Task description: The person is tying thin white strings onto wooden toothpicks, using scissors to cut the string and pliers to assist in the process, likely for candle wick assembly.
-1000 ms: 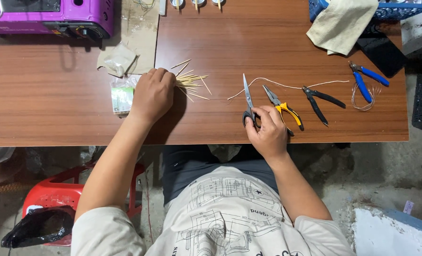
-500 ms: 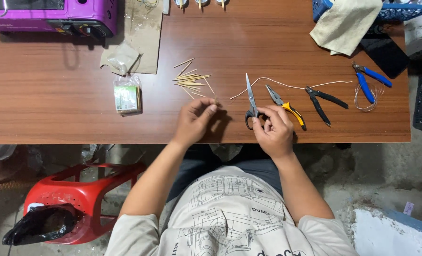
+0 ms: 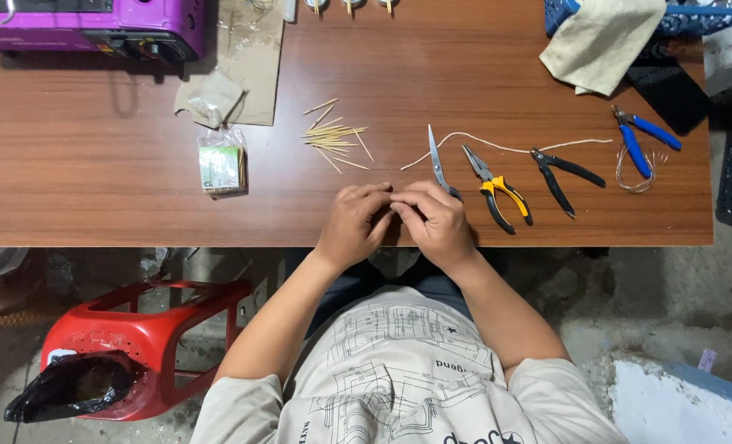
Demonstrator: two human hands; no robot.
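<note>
Left hand (image 3: 354, 224): your fingers curled, meeting the right at the bench's (image 3: 94, 181) front edge — contents unclear.
Right hand (image 3: 432, 220): closed round the scissors (image 3: 438, 164).

I am looking down at a reddish-brown wood-grain table (image 3: 94, 181) standing on a rough grey concrete floor (image 3: 654, 296), with a red plastic stool (image 3: 136, 329) sitting below its left edge and even light falling across everything.
</note>
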